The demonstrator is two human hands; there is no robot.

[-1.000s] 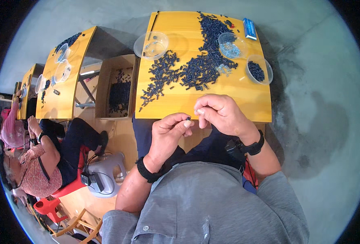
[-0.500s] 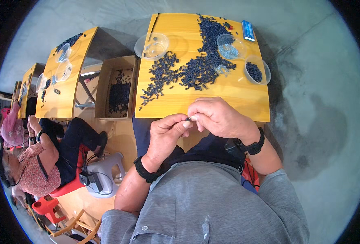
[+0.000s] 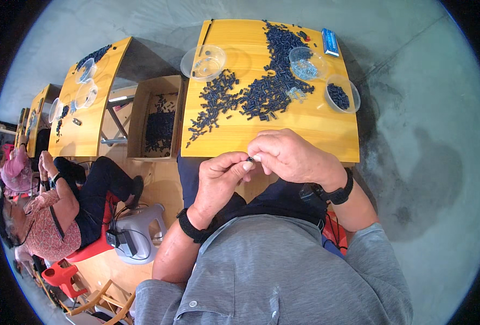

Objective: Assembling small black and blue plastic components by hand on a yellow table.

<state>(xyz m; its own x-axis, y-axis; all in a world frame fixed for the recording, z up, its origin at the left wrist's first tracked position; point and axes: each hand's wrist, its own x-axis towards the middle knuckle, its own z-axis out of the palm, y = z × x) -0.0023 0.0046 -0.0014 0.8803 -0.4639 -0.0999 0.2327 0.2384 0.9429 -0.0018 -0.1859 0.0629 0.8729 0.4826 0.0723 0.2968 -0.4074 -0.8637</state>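
Note:
Just off the near edge of the yellow table (image 3: 316, 141), my two hands meet. Between its thumb and fingertips, my left hand (image 3: 218, 179) pinches a small black cylindrical piece (image 3: 249, 159). My right hand (image 3: 294, 155) is closed at the same piece, thumb and forefinger pressed together; anything it pinches is too small to make out. Many similar black pieces (image 3: 264, 97) lie heaped and scattered on the tabletop beyond. At the right edge, a clear tub (image 3: 355, 103) holds more of them. Another clear tub (image 3: 306, 59) contains tiny transparent bluish parts.
A clear tub (image 3: 218, 67) with a few bits overhangs the table's left edge. A blue box (image 3: 330, 42) and a small red-and-black object (image 3: 304, 36) lie at the back. Left of the table, a cardboard box (image 3: 135, 132) holds black pieces. A co-worker (image 3: 50, 222) sits at the neighbouring table.
Both hands have barely shifted and still meet at the small black piece. The whole view has moved very slightly.

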